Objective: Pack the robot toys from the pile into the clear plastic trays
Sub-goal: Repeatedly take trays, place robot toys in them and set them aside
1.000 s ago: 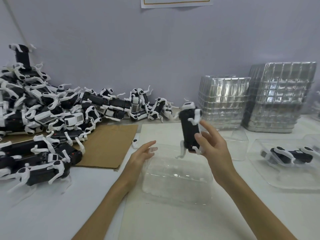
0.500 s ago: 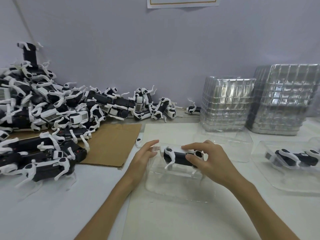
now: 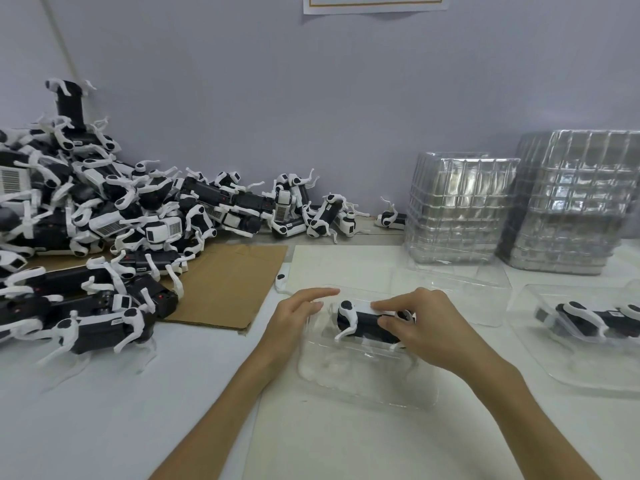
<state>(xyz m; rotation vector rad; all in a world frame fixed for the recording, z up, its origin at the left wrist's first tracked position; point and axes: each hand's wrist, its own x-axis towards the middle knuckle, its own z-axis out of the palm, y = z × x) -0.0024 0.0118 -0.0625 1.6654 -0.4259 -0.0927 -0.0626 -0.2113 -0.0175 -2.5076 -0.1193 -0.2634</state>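
Robot toy (image 3: 363, 322) is at frame centre, lying lengthwise in the clear tray (image 3: 363, 386). Boxy matte-black body, white top plate, bent white legs w/ round black-capped hip joints. One end points left; the front leg there angles down toward the tray floor. Tray is thin transparent moulded plastic w/ rounded corners and glare on the walls. It sits on an off-white sheet (image 3: 346, 265).

Right hand (image 3: 426, 327) grips the toy at its right end: fingers curled over the white top, thumb on the near black side, body pinched between them. Left hand (image 3: 294, 317) is relaxed, fingers near straight & slightly spread, tips at the tray's left rim. It holds nothing.

Pile (image 3: 104, 216) of the same toys fills the left half, tallest at upper left. Legs are tangled and some ribbed white panels show. It trails along the wall base toward centre. Part of it lies on flat brown cardboard (image 3: 225, 282) w/ a ragged near edge. Small white piece (image 3: 281, 277) w/ a black dot lies just right of the cardboard; can't tell what it is.

Upper right: shorter tray stack (image 3: 457, 209) and taller tray stack (image 3: 571, 202), nested, grid-ribbed walls, silvery reflections, both by the wall. Empty tray (image 3: 450, 282) lies in front of the shorter one. Far right, packed tray (image 3: 588, 358) holds a second toy (image 3: 588, 318) lying flat. Table (image 3: 86, 410) top is white & smooth.
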